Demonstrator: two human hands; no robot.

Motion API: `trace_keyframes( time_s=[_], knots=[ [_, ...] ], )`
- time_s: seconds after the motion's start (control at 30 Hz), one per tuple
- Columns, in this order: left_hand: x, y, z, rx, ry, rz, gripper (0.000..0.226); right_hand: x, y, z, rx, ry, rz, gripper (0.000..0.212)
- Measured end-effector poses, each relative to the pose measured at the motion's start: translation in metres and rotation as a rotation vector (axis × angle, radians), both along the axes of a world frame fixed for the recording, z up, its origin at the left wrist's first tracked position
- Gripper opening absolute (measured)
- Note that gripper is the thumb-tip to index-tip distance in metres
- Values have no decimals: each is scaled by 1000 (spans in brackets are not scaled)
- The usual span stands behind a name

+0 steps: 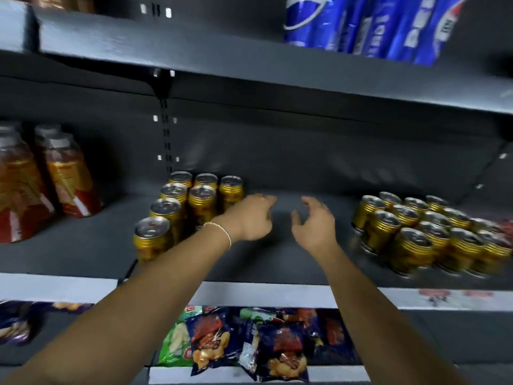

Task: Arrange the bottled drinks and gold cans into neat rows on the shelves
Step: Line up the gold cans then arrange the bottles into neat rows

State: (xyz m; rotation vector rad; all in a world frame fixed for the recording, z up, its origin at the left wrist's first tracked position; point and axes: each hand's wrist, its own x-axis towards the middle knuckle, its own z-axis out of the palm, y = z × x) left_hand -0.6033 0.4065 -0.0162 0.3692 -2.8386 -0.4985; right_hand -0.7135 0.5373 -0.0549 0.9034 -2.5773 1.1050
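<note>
Gold cans stand in two groups on the dark middle shelf (263, 262). The left group (177, 209) forms short rows running back to front. A larger cluster of gold cans (416, 232) fills the right side. Bottled drinks with amber liquid and red-gold labels (66, 176) stand at the far left. My left hand (249, 218) hovers just right of the left can group, fingers apart, holding nothing. My right hand (313, 223) floats over the bare gap between the groups, fingers curled apart, holding nothing.
Blue cola bottles (369, 26) stand on the upper shelf at the right. Snack bags (249, 343) lie on the lower shelf below my arms. A slotted upright (165, 129) runs down the back panel behind the left cans.
</note>
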Motion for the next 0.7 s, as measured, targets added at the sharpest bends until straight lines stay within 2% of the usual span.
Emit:
trace_keyframes(
  time_s=[0.2,0.33,0.53,0.7],
  knots=[
    [-54,86,-24,32,-15,-151,37,-39,106,16,191,140,-303,45],
    [-77,131,-28,50,-34,-247,38,-55,152,16,327,98,-458,56],
    [-92,163,-34,111,-50,-308,32,-74,180,7,284,-24,-426,57],
    [-93,169,-40,155,-25,-296,30,-81,192,18,333,21,-404,48]
  ],
)
